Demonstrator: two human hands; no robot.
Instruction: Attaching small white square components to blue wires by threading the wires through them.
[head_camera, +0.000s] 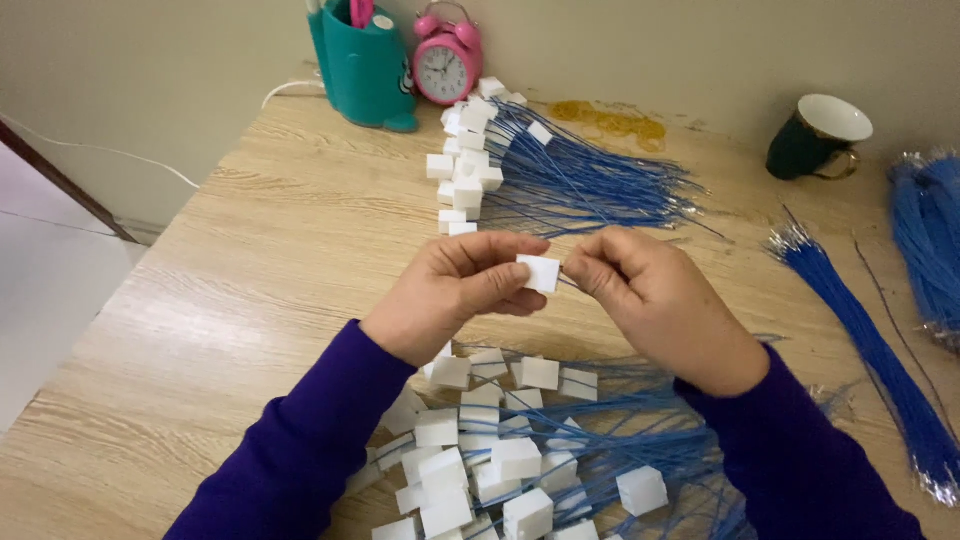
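Observation:
My left hand (455, 290) pinches a small white block (540, 272) between thumb and fingers above the wooden table (280, 260). My right hand (650, 295) is closed right beside the block, its fingertips pinching what looks like a thin blue wire at the block's right side; the wire is mostly hidden by the fingers. Both arms wear purple sleeves. Below my hands lies a pile of white blocks with blue wires (520, 450) attached.
A second bundle of blocks with blue wires (540, 170) lies at the back. Loose blue wires (860, 340) lie on the right, more at the far right edge (930, 240). A teal holder (362, 70), a pink alarm clock (447, 62) and a dark cup (815, 140) stand along the wall.

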